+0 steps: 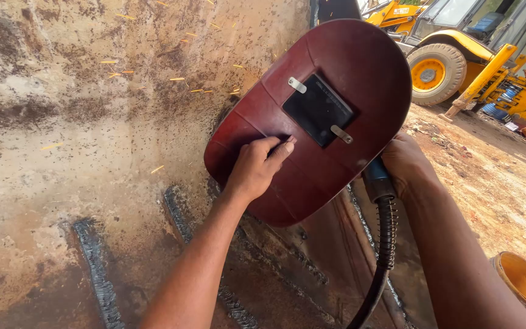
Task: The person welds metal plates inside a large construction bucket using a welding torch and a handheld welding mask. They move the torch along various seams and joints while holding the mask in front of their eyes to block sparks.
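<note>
Left hand (255,166) with grip clamped on the dark red welding shield (318,116), raised before the rusty steel plate (62,140) against flying sparks (184,79), right hand (406,163) closed round the blue-collared torch handle (375,176) behind the shield's right edge.

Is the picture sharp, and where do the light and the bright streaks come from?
Head view: strong daylight, sharp overall; the welding shield and left hand are crisp, the right hand half shaded behind it. Orange sparks streak as motion blur across the rusty metal surface. The yellow excavator looks bent by the wide lens.
</note>
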